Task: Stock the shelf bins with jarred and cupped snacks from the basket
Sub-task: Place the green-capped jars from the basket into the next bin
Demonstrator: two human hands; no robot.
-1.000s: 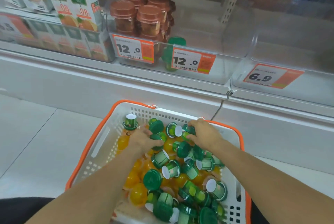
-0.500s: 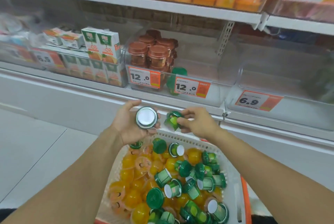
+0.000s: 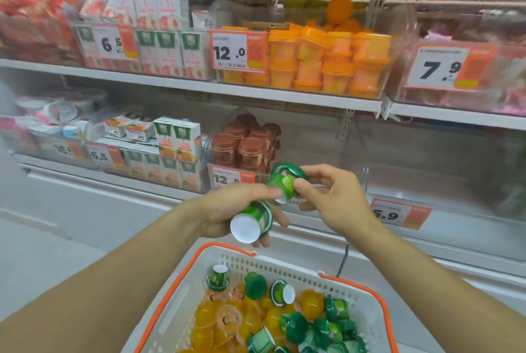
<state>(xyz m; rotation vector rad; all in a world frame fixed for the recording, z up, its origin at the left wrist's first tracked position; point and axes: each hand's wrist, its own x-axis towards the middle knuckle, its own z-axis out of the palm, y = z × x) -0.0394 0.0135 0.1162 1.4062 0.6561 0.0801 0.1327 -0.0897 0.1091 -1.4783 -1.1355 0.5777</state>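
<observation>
Far left, lower shelf: clear bin of white-and-green juice cartons [image 3: 177, 140], orange price tag reading 6.5 [image 3: 104, 155] on front. Next right, clear plastic shelf bin [image 3: 227, 166] holding brown-lidded jars [image 3: 250, 147], tag 12.0 [image 3: 227, 179] on its front edge. In front of that bin, left hand [image 3: 227, 211] curled round a green-labelled plastic cup with white base [image 3: 252, 223], cup tipped sideways, white base facing camera. Just right, touching left fingertips, right hand [image 3: 334, 200] pinching a second green cup with dark green lid [image 3: 287, 181] between thumb and fingers, held at front edge of jar bin. Further right, clear bin with 6.9 tag [image 3: 398, 214], contents not readable. Upper shelf: stacked orange-lidded fruit cups [image 3: 321, 62]. Bottom centre, below both hands: white plastic basket with orange rim [image 3: 367, 315], filled with more green-lidded cups [image 3: 296, 327] to the right and orange jelly cups [image 3: 225, 321] to the left.
</observation>
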